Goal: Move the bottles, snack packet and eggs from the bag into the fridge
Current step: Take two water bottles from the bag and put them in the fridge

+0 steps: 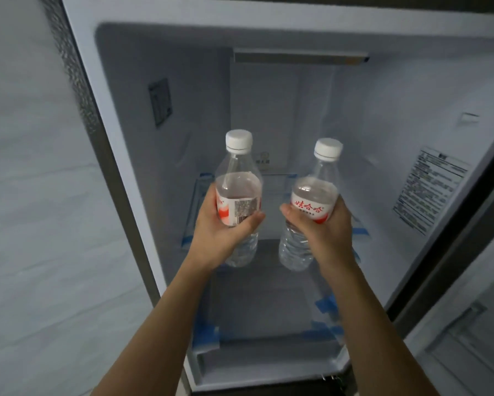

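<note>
I hold two clear water bottles with white caps and red-and-white labels upright in front of the open fridge [160,52]. My left hand [220,232] is wrapped around the middle of the left bottle [238,178]. My right hand [323,232] grips the right bottle [317,190] at its label. Both bottles hang in the air just inside the fridge opening, above a glass shelf [268,304]. The bag, snack packet and eggs are out of sight.
The fridge interior is white, with glass shelves taped down with blue tape [326,304]. A printed sticker [428,190] is on the right inner wall. A pale wall [25,195] runs along the left; the fridge door edge [454,252] is at the right.
</note>
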Tool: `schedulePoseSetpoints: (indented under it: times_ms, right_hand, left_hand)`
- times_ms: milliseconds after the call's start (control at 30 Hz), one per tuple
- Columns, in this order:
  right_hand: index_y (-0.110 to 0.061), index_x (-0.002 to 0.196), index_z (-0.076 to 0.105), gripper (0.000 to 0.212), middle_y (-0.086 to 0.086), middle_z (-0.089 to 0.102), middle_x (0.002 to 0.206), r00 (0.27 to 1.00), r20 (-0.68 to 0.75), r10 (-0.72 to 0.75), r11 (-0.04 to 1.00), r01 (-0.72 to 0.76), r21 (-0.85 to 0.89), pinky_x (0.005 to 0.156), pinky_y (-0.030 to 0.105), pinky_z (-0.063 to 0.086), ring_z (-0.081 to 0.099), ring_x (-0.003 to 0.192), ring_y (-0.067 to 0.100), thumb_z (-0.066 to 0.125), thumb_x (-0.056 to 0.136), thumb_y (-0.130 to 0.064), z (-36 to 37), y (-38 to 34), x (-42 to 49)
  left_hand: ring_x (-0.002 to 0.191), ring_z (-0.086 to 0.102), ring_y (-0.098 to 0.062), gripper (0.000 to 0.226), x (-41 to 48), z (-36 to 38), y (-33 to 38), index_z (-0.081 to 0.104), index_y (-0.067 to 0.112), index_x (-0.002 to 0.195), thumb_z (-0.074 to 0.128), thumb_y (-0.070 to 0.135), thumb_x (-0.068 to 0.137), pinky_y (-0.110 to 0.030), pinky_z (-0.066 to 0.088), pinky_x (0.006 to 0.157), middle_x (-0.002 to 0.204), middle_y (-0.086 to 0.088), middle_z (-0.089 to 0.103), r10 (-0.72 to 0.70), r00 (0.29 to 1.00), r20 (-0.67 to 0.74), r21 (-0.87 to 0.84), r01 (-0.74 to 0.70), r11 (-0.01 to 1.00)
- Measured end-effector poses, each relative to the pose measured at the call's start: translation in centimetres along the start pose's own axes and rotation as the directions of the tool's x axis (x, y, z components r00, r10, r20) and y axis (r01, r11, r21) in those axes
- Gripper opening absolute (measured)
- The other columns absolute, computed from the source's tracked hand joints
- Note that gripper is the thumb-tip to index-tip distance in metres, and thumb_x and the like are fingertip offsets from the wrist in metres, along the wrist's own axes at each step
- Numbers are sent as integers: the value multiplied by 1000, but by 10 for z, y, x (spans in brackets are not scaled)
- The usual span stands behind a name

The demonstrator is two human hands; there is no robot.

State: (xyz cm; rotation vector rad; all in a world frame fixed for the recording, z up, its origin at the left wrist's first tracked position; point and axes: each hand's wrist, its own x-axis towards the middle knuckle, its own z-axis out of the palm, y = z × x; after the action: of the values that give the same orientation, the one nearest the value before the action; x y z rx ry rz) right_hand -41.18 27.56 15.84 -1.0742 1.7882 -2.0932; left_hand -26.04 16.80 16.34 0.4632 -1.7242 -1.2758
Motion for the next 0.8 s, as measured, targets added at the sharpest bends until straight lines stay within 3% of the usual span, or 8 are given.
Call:
schedulePoseSetpoints:
  times_ms: [133,267,400,533,600,667,800]
  right_hand:
    - [-25,108,61,45,-9,72,88,997,70,12,1000,-10,-18,67,18,56,71,82,4,88,73,-13,8,7,28]
    - [-28,106,61,44,-3,73,95,992,111,56,998,-55,-10,70,22,58,72,85,11,87,74,-16,12,18,45]
    - [-27,110,62,46,-1,73,100,992,104,78,997,-78,-10,71,23,58,73,90,13,88,73,-20,18,26,60]
    - [-22,118,61,53,-2,72,103,988,101,117,993,-113,-39,72,23,58,71,95,14,89,72,-23,24,39,73]
    - [-22,119,61,54,0,72,106,986,100,132,991,-128,-47,77,28,59,71,97,17,89,73,-22,25,47,76]
    - [-25,116,61,51,-1,72,105,986,99,138,990,-133,-47,74,25,58,71,96,15,88,73,-19,25,54,79]
    - [-21,122,59,56,0,71,108,984,97,149,988,-145,-47,72,21,57,71,98,16,88,73,-18,26,66,86]
  left_hand:
    - [87,68,-2,46,25,4,-10,55,27,109,85,16,76,-17,53,74,98,4,69,-28,1000,-2,21,29,999]
    - [84,68,2,43,41,9,-21,56,20,114,81,13,79,-12,52,69,99,3,69,-71,997,32,45,69,997]
    - [91,69,-4,47,56,13,-32,57,19,117,82,17,78,-13,52,69,104,1,70,-109,994,26,44,108,993]
    - [95,70,-10,49,68,15,-42,56,21,118,83,18,77,-22,58,76,106,1,70,-127,992,25,56,125,991]
    - [90,69,-2,48,72,15,-45,56,25,115,83,15,77,-17,56,71,105,3,69,-120,992,38,79,117,990]
    - [89,67,2,50,75,15,-49,55,26,116,83,13,77,-12,53,68,107,5,68,-119,992,46,91,115,989]
    - [100,67,-8,55,83,14,-59,54,24,122,83,16,76,-19,53,76,111,4,68,-146,989,28,99,142,985]
